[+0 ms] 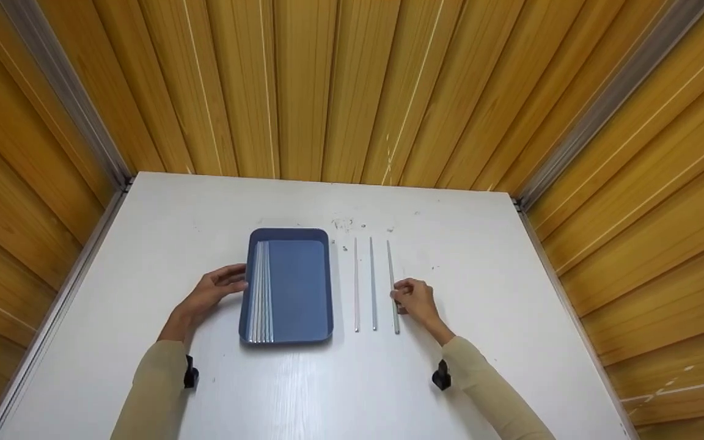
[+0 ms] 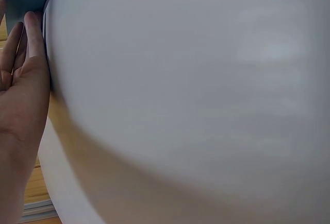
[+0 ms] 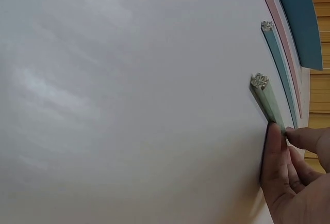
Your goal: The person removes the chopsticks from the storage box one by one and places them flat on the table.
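My right hand [image 1: 418,301] pinches a green chopstick [image 3: 268,100] between thumb and fingers, near the middle of its length. To the left of it, a blue chopstick [image 1: 373,284] and a pink chopstick [image 1: 356,284] lie parallel on the table, apart from each other. All three have silvery patterned ends towards the near side. Several chopsticks [image 1: 261,293] lie side by side along the left inside of a blue rectangular tray [image 1: 302,287]. Against that tray's left wall rests my left hand [image 1: 208,294], its fingers fairly straight.
The white table [image 1: 303,391] ends at a wood-patterned wall [image 1: 303,91] at the back, with similar panels left and right. Small dark marks [image 1: 344,248] dot the tabletop behind the chopsticks. Black wrist mounts [image 1: 442,376] sit below both sleeves.
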`<state>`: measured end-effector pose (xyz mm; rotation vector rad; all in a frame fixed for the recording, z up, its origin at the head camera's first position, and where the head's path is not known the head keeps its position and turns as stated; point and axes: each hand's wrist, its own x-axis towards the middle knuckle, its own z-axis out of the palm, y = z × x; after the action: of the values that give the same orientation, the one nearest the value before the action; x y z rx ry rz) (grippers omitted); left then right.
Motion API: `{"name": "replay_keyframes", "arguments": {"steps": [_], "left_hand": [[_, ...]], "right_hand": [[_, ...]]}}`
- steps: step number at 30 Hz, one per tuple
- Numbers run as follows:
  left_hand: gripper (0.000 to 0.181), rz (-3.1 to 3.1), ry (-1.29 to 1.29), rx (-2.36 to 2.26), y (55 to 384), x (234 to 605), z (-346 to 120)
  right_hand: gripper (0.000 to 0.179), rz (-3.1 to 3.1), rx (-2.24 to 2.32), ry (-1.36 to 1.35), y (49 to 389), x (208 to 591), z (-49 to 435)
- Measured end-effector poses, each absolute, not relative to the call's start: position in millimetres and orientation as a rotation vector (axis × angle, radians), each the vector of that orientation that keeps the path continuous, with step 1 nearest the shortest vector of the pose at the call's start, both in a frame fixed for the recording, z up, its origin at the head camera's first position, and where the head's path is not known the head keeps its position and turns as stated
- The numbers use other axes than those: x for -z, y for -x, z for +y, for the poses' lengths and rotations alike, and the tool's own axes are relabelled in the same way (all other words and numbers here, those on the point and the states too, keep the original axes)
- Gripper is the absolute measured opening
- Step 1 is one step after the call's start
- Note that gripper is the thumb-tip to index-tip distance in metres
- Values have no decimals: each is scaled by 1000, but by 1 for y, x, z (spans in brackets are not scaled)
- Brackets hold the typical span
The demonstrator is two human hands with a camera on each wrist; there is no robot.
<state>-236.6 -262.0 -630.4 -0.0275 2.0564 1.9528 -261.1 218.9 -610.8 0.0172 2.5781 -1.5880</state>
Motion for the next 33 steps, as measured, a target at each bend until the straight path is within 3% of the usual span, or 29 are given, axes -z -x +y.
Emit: {"name": "replay_keyframes", "arguments": {"steps": [8, 14, 25, 33], "left_hand": [[71, 2050, 19, -1963, 234, 631, -262], [70, 2063, 27, -1954, 236, 634, -263], [69, 2056, 49, -1959, 243, 630, -261], [71, 2042, 81, -1964, 242, 632, -260]], "right_hand": [[15, 2635, 1497, -38, 268, 596, 215], [15, 2655, 1427, 144, 284, 560, 196], [33, 2423, 1325, 526, 305, 510, 126], [33, 2175, 1222, 673, 300, 505, 74]]}}
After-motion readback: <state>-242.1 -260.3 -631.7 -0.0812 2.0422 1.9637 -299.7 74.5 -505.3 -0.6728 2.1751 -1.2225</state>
